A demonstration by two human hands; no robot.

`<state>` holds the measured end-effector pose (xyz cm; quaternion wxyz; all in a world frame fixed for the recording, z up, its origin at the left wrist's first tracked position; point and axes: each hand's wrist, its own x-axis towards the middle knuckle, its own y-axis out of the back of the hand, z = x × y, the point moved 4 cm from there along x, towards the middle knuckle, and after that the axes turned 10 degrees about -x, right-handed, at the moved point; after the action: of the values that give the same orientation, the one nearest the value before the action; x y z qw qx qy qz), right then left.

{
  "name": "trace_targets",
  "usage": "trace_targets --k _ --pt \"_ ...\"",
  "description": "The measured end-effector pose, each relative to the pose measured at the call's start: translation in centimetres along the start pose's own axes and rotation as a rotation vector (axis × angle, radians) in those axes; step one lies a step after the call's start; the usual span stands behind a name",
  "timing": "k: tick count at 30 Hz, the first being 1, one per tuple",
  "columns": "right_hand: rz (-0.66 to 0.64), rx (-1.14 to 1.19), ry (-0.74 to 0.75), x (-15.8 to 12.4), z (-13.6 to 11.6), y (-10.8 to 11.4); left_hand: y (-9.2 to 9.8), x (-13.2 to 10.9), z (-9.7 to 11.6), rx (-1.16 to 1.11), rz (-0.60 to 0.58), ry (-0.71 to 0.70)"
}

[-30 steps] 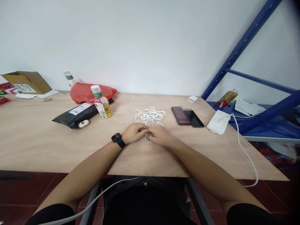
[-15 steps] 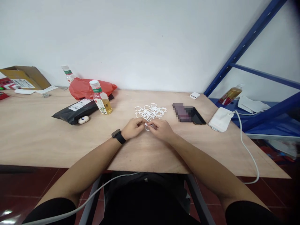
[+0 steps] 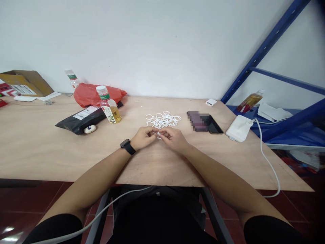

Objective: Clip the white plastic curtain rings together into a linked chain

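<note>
My left hand (image 3: 144,137), with a black watch on its wrist, and my right hand (image 3: 174,139) meet at the middle of the wooden table (image 3: 45,152). Both hands have curled fingers pinched on a small white plastic ring (image 3: 159,135) held between them. Just beyond the fingertips lies a heap of several white rings (image 3: 163,120). Most of the held ring is hidden by my fingers.
A tea bottle (image 3: 108,108), black parcel (image 3: 80,120), red bag (image 3: 95,95) and cardboard box (image 3: 21,83) lie at the left. Two phones (image 3: 204,122) and a white charger (image 3: 238,128) with cable sit at the right. A blue metal rack (image 3: 279,101) stands beyond the table's right edge.
The ring that hung below my fingers one second ago has been drawn up between both hands. The view has tilted slightly, so the hands appear higher.
</note>
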<state>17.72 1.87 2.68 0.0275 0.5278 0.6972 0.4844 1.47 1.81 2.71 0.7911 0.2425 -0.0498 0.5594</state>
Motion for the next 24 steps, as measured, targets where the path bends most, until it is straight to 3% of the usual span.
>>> trace_targets --k 19,24 --pt "0.023 -0.002 0.041 0.29 0.17 0.26 0.05 0.26 -0.07 0.010 0.007 -0.025" --pt "0.063 0.022 0.044 0.50 0.07 0.35 0.00 0.62 -0.24 -0.012 0.087 0.011"
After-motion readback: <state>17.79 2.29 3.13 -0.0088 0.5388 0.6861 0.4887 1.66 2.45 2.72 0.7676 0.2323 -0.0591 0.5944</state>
